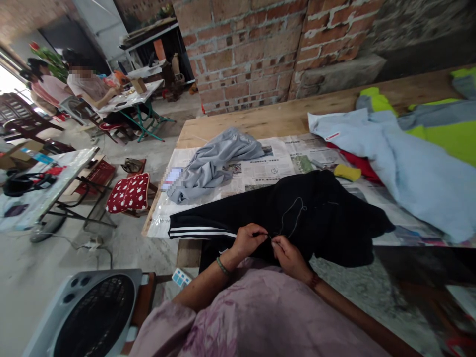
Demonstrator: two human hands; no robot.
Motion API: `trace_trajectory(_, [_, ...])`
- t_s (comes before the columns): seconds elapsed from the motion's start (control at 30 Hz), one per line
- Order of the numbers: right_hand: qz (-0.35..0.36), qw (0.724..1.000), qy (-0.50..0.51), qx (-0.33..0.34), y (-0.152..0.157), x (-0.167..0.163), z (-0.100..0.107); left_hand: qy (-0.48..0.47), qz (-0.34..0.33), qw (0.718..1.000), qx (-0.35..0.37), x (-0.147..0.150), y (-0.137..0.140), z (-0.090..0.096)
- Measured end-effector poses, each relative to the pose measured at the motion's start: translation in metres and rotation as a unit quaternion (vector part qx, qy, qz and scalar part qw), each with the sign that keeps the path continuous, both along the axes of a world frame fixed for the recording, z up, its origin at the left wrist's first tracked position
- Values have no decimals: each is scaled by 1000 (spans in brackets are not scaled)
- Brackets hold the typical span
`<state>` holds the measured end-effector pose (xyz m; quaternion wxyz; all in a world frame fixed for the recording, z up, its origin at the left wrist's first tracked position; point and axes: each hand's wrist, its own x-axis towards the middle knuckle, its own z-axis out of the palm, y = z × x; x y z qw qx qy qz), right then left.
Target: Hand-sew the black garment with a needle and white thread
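Note:
Black trousers (256, 206) with three white side stripes lie across the near table edge. Just above that edge, my left hand (247, 243) is closed in a pinch, its fingertips at a small dark bit I cannot make out. Close beside it my right hand (289, 255) pinches a thin thread, fingertips almost meeting those of the left. Over the black cloth a pale thread (293, 206) loops loosely, its lower ends running toward my hands. Any needle is too small to see.
Newspaper (273, 168) covers the wooden table (267, 119). On it lie a grey garment (219, 158), a yellow sponge-like block (347, 172), a light blue garment (401, 158) and neon-yellow clothing (446, 131). A fan (96, 317) stands at lower left. People sit at a far table (148, 91).

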<state>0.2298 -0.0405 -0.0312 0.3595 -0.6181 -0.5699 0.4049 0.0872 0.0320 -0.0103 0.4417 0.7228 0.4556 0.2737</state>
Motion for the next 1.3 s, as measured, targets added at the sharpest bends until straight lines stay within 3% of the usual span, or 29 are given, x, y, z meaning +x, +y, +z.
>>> trace_trajectory(0.6, [-15, 1000, -1, 3, 5, -4, -7, 32, -7, 997, 69, 1, -3, 5])
trace_trajectory(0.93, [-54, 998, -20, 28, 7, -9, -8, 5, 15, 998, 64, 2, -7, 1])
trace_trajectory(1.3, [-61, 997, -19, 35, 5, -12, -7, -10, -7, 998, 68, 1, -9, 0])
